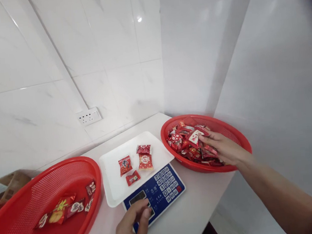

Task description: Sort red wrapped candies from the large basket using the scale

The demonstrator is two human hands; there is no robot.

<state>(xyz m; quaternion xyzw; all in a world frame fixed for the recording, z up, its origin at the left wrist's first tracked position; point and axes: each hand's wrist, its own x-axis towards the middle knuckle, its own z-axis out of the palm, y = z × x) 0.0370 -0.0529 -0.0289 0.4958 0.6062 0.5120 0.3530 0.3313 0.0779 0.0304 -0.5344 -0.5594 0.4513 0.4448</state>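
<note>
My right hand (222, 145) reaches into the right red basket (241, 143), its fingers closed on a red-and-white snack packet (195, 136) above a heap of other wrapped snacks. My left hand (134, 224) is over the display side of a blue digital scale (163, 193). Its fingers are loosely curled, with thumb and forefinger slightly apart and nothing visible between them. On the scale sits a white tray (112, 189) bearing several small packets, among them a red one with a dark character (125, 165), a small red one (133, 178) and a patterned red one (145, 161).
Another red basket (90, 163) stands at the left with several snack packets (62, 210) inside. Behind it is a cardboard box (10, 186). The white table (182, 217) meets tiled walls, where a power socket (89, 116) is mounted. The table's front edge runs at lower right.
</note>
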